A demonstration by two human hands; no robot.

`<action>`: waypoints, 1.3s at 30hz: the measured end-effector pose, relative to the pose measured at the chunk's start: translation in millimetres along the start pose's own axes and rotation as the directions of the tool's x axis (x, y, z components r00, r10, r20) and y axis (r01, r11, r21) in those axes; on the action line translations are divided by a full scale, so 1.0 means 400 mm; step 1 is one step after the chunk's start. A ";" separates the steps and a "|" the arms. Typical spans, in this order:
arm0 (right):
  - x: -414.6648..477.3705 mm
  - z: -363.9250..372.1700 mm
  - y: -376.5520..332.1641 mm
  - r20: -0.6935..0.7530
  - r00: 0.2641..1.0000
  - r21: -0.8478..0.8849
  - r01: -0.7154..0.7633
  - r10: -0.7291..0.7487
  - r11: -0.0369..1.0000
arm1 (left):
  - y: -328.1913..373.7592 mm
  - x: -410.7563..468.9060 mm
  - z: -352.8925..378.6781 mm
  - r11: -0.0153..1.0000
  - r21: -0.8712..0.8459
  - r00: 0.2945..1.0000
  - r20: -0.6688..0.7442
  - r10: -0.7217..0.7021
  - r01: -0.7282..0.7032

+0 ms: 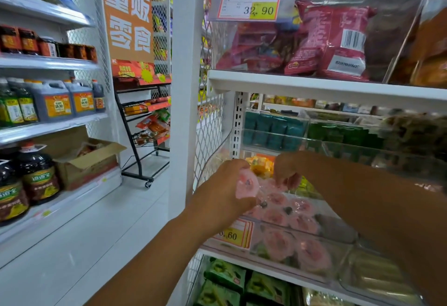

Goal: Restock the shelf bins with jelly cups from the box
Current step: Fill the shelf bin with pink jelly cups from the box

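Your left hand point(223, 189) holds one pink jelly cup point(247, 186) tight, right above the clear shelf bin point(338, 239). Your right hand point(286, 169) is pinching another cup, but it is too blurry to tell. The pink pile sits just below and right, so drop down.

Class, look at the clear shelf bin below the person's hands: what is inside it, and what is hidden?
The clear bin holds pink jelly cups, lying close together. The left hand holds another pink cup above it. The hands and arms cover the bin's back part, so its contents there cannot be seen.
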State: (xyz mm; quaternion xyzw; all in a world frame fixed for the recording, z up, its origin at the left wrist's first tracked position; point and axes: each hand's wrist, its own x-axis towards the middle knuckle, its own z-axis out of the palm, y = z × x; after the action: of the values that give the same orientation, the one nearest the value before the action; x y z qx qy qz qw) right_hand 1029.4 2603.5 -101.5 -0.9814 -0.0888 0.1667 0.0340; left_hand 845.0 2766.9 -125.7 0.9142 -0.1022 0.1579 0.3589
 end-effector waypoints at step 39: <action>-0.034 -0.042 0.064 -0.056 0.997 -0.474 0.024 -0.057 0.880 | -0.017 -0.010 0.023 0.976 0.219 0.999 0.044 0.001 -0.011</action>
State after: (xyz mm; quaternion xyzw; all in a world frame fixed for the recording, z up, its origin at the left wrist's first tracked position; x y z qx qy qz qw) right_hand 1026.4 2575.0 -83.7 -0.9631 -0.1459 0.1059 -0.1997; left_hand 845.3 2765.6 -137.8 0.9512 -0.0947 0.1492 0.2529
